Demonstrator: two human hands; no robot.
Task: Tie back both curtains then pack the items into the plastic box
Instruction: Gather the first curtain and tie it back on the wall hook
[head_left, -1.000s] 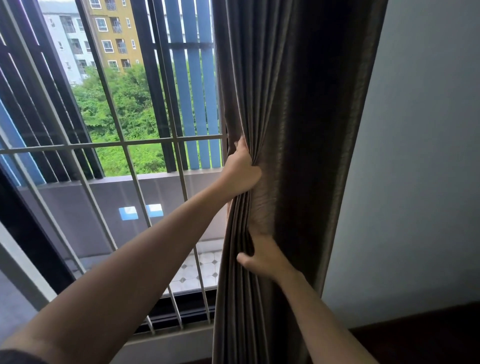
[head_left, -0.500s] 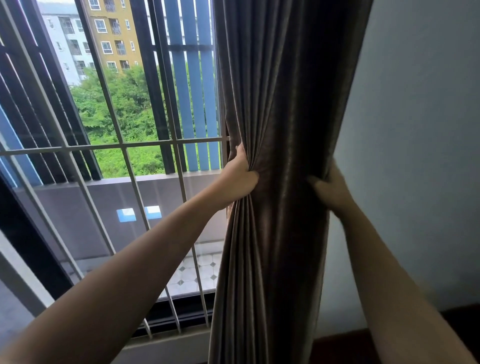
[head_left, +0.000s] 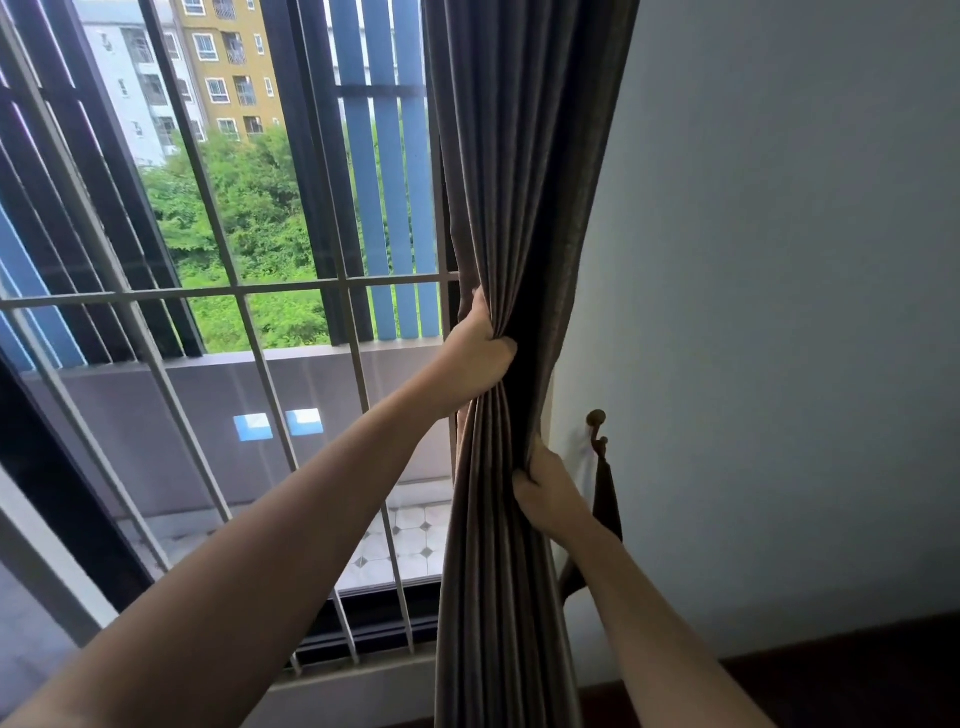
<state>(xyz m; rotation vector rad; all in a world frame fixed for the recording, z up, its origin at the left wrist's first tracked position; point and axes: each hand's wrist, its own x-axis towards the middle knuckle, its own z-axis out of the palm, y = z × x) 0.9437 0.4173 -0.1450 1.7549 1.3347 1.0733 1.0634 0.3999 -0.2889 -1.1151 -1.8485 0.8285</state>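
L hand (head_left: 480, 353) fist-clenched round gathered brown curtain (head_left: 519, 182) at window's R edge; R hand (head_left: 545, 493) lower, fingers curled into its folds; hook (head_left: 596, 420) w/ dark tieback (head_left: 607, 499) on wall just R.

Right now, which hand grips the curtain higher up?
The left hand, on the curtain by the window; the right hand grips lower, near the hook.

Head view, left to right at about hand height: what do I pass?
Window grille → left hand, gripping the left edge → curtain → right hand, gripping the right edge → wall hook with a dark strap hanging from it → wall.
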